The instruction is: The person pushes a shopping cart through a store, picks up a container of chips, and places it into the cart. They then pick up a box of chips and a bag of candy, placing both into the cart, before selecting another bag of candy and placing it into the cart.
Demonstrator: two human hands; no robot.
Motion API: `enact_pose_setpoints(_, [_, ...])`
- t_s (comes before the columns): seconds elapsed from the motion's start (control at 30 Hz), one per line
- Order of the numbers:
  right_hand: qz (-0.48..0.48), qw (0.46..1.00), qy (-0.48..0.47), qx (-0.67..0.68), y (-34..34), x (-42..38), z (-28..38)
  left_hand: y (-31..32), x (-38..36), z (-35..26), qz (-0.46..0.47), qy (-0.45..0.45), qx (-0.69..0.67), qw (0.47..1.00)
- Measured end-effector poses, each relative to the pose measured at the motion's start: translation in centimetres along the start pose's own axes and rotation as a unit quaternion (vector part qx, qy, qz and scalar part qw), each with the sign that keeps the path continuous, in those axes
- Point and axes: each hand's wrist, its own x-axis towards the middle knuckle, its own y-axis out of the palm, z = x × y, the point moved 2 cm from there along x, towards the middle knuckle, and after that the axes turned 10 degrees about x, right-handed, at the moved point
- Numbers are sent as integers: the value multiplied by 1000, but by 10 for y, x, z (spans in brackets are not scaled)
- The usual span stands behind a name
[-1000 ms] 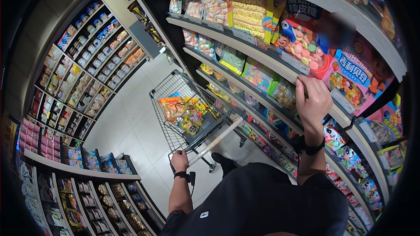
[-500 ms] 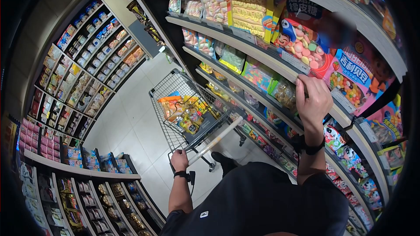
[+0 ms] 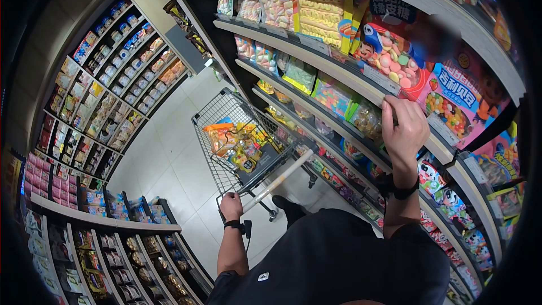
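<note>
My left hand [image 3: 231, 207] is closed on the left end of the shopping cart's handle [image 3: 276, 182]. Inside the wire shopping cart [image 3: 212, 146] lie an orange bag [image 3: 221, 137] and several yellow packages [image 3: 245, 157]. On the other side, my right hand [image 3: 406, 127] is at the front edge of a candy shelf [image 3: 357, 77], its fingers bent over that edge; the fingertips are partly hidden. Just behind it stand a bag of pastel round candies [image 3: 392, 59] and a pink-and-blue jelly bean bag [image 3: 451, 104].
More shelves of bagged sweets run down my right side, with marshmallow bags [image 3: 275, 4] toward the far end. Shelves of jars and packets [image 3: 127, 65] line the left. A low display [image 3: 113, 224] curves in at the lower left. Pale floor tiles [image 3: 169, 161] lie between.
</note>
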Motion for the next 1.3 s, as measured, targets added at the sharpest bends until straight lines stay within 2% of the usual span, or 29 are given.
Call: enact_pose_setpoints(1.3, [4,1000,5,-5,0,0,2,-3,2,-2,-1,5,-11,1000])
